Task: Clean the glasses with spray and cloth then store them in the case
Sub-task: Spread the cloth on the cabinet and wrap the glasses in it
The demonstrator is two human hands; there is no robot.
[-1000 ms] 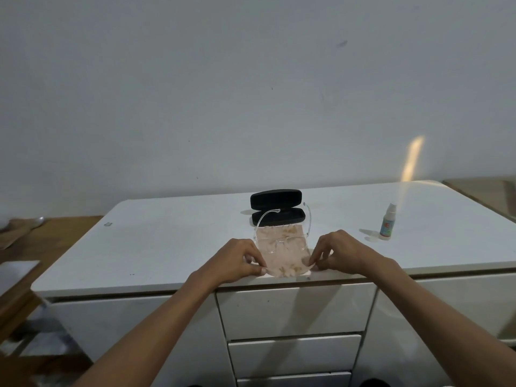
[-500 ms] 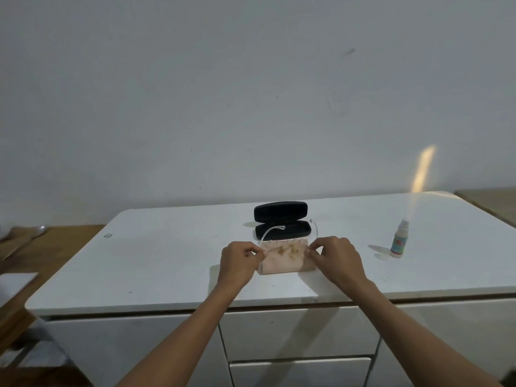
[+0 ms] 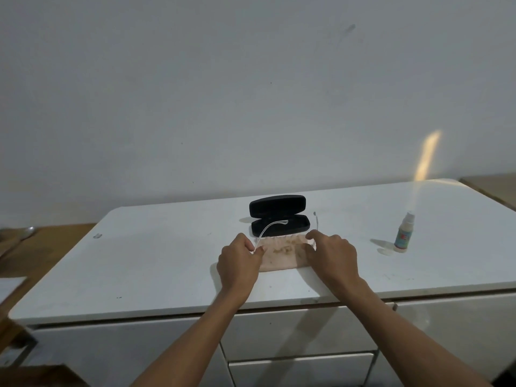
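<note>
My left hand (image 3: 240, 263) and right hand (image 3: 332, 258) pinch a soft, matt cloth (image 3: 282, 252), pale pink with a tan printed pattern, lying in slack folds near the counter's front edge. The glasses (image 3: 272, 226) wrapped in it look like clear, glossy plastic, their thin arms catching light. Behind them, the open case (image 3: 277, 216) shows a black matt shell with a faintly grained look. Toward the counter's right edge stands a small spray bottle (image 3: 404, 233) of translucent, shiny plastic with a printed paper-like label. The counter (image 3: 167, 261) itself is white, smooth and glossy, reflecting light and lightly speckled with marks.
</note>
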